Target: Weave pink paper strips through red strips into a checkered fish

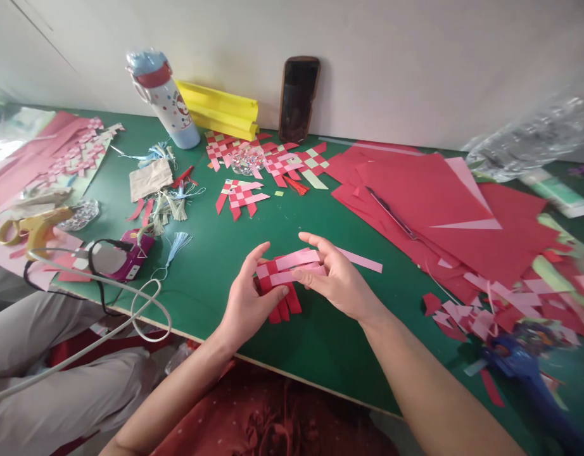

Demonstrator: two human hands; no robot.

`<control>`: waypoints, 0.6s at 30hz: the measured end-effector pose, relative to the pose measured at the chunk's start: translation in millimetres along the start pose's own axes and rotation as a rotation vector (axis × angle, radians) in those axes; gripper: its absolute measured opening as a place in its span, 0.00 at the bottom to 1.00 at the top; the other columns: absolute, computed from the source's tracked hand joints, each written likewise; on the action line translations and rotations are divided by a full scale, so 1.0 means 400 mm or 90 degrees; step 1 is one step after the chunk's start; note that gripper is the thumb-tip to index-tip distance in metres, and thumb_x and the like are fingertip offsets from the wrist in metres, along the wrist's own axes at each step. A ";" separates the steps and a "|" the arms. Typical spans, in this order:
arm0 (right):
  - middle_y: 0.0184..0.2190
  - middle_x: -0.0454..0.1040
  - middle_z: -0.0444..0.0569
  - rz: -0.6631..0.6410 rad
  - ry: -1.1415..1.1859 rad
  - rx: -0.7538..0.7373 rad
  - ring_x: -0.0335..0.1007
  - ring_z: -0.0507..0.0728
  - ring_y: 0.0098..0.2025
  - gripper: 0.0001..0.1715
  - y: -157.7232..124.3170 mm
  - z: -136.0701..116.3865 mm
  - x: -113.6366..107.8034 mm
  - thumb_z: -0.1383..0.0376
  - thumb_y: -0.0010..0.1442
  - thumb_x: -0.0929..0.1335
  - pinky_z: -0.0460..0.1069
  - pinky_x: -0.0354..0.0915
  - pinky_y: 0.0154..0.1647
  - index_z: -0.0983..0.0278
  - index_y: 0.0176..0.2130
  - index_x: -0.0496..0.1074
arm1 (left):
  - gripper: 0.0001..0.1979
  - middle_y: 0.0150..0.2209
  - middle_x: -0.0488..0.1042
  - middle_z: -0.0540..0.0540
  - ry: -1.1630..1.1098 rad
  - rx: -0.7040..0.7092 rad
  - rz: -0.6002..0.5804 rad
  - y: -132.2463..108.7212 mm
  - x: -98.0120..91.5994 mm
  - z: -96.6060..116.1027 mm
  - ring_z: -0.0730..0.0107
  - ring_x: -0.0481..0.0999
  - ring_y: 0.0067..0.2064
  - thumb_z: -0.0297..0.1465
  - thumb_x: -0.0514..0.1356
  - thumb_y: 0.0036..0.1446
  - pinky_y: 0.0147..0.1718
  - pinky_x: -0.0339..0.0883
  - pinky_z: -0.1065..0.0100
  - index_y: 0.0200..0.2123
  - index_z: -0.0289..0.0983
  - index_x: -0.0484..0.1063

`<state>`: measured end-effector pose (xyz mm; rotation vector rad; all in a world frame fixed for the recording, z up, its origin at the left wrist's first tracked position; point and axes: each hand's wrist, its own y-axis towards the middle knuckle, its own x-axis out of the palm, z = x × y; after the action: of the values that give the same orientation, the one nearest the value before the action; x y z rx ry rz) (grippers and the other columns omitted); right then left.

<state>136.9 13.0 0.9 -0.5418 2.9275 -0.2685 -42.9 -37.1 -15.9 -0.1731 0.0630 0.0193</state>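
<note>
A piece of red and pink woven paper strips is held between my two hands, above the green table. My left hand grips its left side, with the thumb on the front and the red strip ends hanging below. On the right, my right hand is closed on the pink strips, its thumb pressing them and its index finger raised. One pink strip sticks out beyond the right hand. Part of the weave is hidden behind my fingers.
A woven paper fish lies ahead, near more woven pieces. Red paper sheets with a craft knife are at right, above paper scraps and a blue glue gun. At left are a bottle, tassels and a power strip. A phone leans on the wall.
</note>
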 end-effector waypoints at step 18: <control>0.24 0.65 0.40 0.021 -0.067 -0.048 0.56 0.49 0.23 0.15 -0.005 -0.009 0.014 0.52 0.61 0.69 0.45 0.57 0.24 0.62 0.34 0.71 | 0.13 0.34 0.73 0.48 0.003 -0.001 -0.113 0.017 -0.034 0.035 0.75 0.70 0.32 0.40 0.65 0.59 0.32 0.65 0.74 0.41 0.36 0.74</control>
<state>131.8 9.8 4.2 -0.5018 2.8502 -0.1228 -55.7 -28.3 -2.4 -0.1797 0.0529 -0.1588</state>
